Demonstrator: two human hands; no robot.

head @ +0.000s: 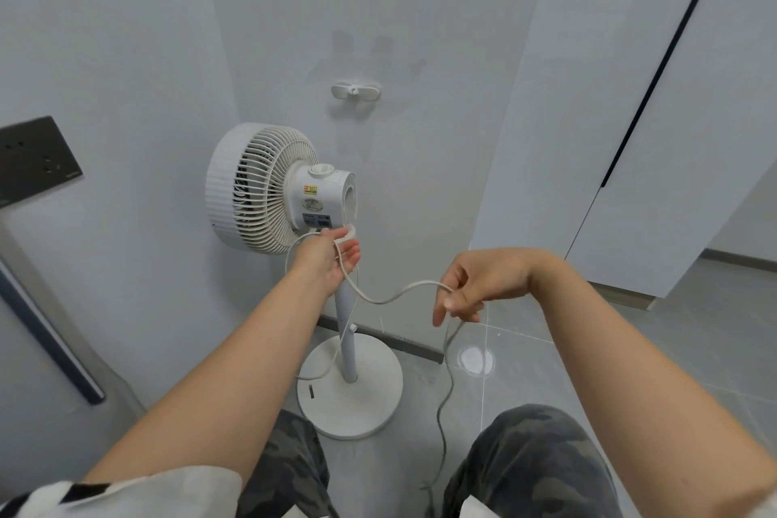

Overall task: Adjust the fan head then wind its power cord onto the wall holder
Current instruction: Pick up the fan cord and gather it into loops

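**A:** At the floor's wall edge, from the head view: the fan (pixel 336 286) stands upright and the wall holder (pixel 355 91) above it has no cord on it yet. The left grip (pixel 332 254) curls round a loop of the power cord (pixel 391 298) just under the fan head (pixel 260 187). The right grip (pixel 464 292) pinches it further along.

**B:** Trouble ahead?

**A:** The cord looks smooth and springy, so loops could slip off those short, rounded plastic prongs. The slack trailing over the glossy tiles might also snag the round base (pixel 370 391) and tug the fan over.
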